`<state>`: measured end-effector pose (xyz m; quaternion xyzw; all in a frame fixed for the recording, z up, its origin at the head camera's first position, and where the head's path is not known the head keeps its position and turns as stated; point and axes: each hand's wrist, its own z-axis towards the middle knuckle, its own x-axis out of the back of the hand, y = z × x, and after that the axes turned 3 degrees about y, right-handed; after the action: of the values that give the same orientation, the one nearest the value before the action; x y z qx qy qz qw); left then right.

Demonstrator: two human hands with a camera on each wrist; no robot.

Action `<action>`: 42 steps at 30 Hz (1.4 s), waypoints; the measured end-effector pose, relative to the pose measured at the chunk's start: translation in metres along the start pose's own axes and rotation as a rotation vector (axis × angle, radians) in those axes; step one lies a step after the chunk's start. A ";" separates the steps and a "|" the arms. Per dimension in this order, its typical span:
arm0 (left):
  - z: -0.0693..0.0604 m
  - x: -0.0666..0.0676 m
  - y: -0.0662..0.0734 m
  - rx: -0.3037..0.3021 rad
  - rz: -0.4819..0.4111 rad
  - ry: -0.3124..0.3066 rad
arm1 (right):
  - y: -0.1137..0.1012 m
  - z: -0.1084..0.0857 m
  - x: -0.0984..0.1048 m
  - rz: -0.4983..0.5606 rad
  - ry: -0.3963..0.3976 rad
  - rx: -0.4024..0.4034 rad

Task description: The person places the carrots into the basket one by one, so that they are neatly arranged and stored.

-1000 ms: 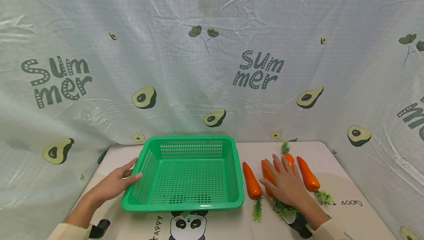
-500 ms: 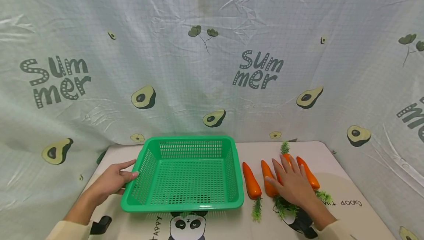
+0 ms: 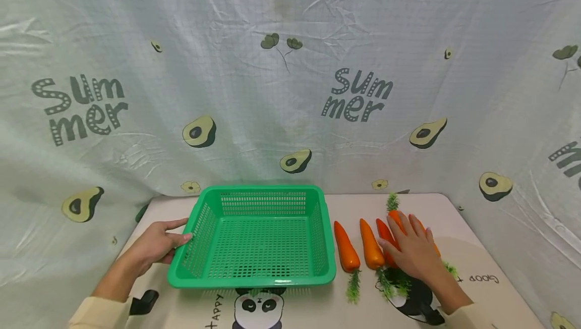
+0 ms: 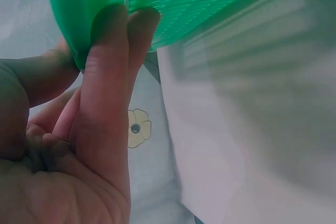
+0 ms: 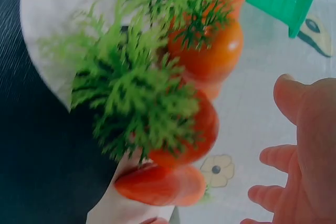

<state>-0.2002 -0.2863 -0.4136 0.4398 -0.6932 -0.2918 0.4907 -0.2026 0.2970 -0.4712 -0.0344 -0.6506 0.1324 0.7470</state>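
Observation:
A green plastic basket (image 3: pixel 263 248) with slotted walls and nothing in it sits on the table. At its left rim my left hand (image 3: pixel 154 245) holds the edge; in the left wrist view the fingers (image 4: pixel 105 93) reach beneath the rim and the thumb (image 4: pixel 50 77) lies on its other side. Several orange carrots with leafy green tops lie right of the basket, among them a left one (image 3: pixel 347 248) and its neighbour (image 3: pixel 372 248). My right hand (image 3: pixel 415 253) spreads over the right-hand carrots with fingers extended, partly hiding them. Whether it touches them I cannot tell.
The pale table mat (image 3: pixel 472 253) carries panda prints and lettering. Behind it hangs a white curtain (image 3: pixel 245 76) printed with avocados. One carrot's leafy top (image 3: pixel 392 202) points toward the back edge, while the others' tops point toward the front.
My right hand has slid rightward over the carrots, uncovering the second and third from the left. My left hand has shifted slightly at the basket's rim. The basket stays nearly where it was.

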 end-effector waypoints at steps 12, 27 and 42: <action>0.001 -0.002 -0.001 0.019 -0.007 0.028 | 0.017 -0.001 0.002 -0.025 0.009 -0.037; -0.001 -0.001 -0.002 0.006 -0.027 0.015 | 0.042 0.001 -0.002 -0.013 -0.038 -0.128; 0.000 0.000 -0.005 0.010 -0.026 0.008 | 0.063 0.003 -0.008 -0.022 -0.061 -0.136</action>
<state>-0.1988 -0.2880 -0.4178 0.4524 -0.6872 -0.2928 0.4873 -0.2159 0.3550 -0.4923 -0.0737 -0.6808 0.0807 0.7243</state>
